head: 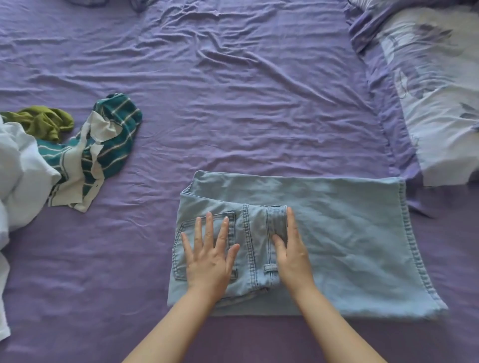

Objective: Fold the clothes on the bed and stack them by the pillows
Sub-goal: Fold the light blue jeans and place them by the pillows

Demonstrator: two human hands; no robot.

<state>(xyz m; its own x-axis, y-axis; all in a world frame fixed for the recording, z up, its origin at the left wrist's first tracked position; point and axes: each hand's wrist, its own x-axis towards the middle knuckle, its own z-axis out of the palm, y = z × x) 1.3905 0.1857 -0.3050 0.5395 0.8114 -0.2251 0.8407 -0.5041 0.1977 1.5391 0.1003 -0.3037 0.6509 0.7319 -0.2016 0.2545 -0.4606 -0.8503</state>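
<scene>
Light blue jeans [344,241] lie partly folded on the purple bed sheet [233,103], waistband end doubled over the legs. My left hand [210,256] presses flat on the back pocket, fingers spread. My right hand [291,248] rests flat along the waistband edge, fingers straight, thumb on the denim. A floral pillow [435,103] lies at the right. Unfolded clothes sit at the left: a teal and white striped shirt [103,145], an olive green garment [44,121] and a white garment [18,176].
Wrinkled sheet stretches between the jeans and the far edge of the bed. A second bit of fabric shows at the top left edge [85,2].
</scene>
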